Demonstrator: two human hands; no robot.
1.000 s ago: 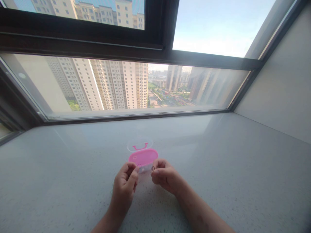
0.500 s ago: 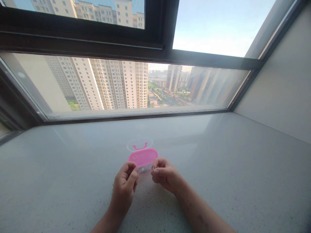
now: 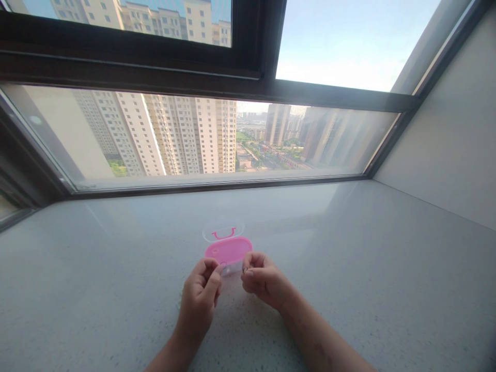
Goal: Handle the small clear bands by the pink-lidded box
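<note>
A small pink oval box (image 3: 228, 250) lies open on the pale stone sill (image 3: 349, 268), its clear lid (image 3: 223, 230) with a pink clasp folded back behind it. My left hand (image 3: 199, 295) and my right hand (image 3: 263, 281) are both curled just in front of the box. The right hand pinches a tiny dark ring (image 3: 244, 268) between thumb and forefinger. A second tiny ring (image 3: 222, 265) sits at the left hand's thumb and fingertip. A clear strip bridges the gap between the two hands, too faint to identify.
A wide window (image 3: 217, 134) with a dark frame closes off the sill at the back, with tall buildings beyond it. A plain wall (image 3: 445, 139) bounds the sill on the right. The sill stretches out bare to both sides of the box.
The ring in my right hand has turned slightly and shows less of its loop. Hands and box stay where they were.
</note>
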